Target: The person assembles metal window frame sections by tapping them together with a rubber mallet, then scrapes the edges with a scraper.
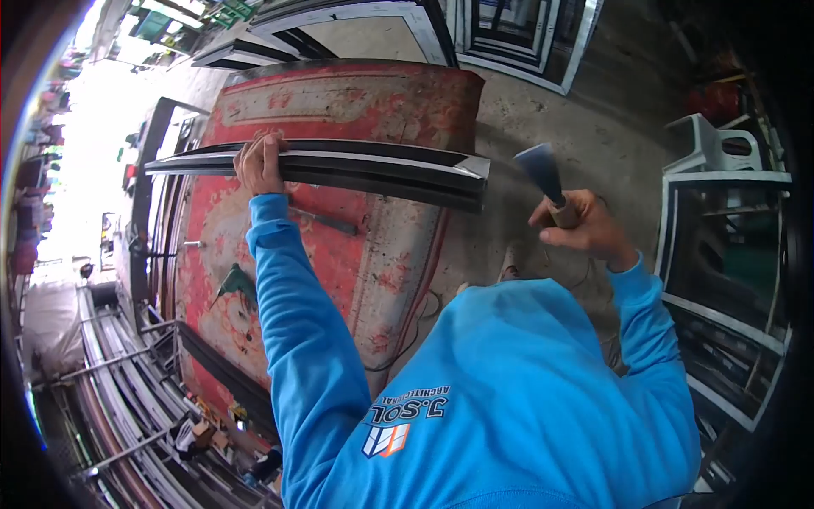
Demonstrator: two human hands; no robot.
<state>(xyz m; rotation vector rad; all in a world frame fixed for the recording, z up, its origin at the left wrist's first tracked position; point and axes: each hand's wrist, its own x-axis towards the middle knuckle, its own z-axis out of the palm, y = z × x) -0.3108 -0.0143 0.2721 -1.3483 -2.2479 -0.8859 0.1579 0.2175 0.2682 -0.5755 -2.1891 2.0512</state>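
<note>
A long black profile point(381, 170) with a pale strip along it lies across the red patterned covering point(322, 246) of a table, its cut end reaching past the table's right edge. My left hand point(260, 163) is wrapped over the profile left of its middle. To the right of that end, my right hand point(581, 225) grips a scraper point(543, 170) by its wooden handle, its flat blade pointing up and not touching the profile. A dark bar-like tool point(326, 222) and a green drill-like tool point(236, 282) lie on the covering.
Black and white frames point(517, 42) stand beyond the table. At the right are a white plastic stool point(716, 144) and a framed panel point(721, 254). Long metal profiles point(127, 382) fill a rack at the lower left. A cable point(415, 331) hangs by the table's near edge.
</note>
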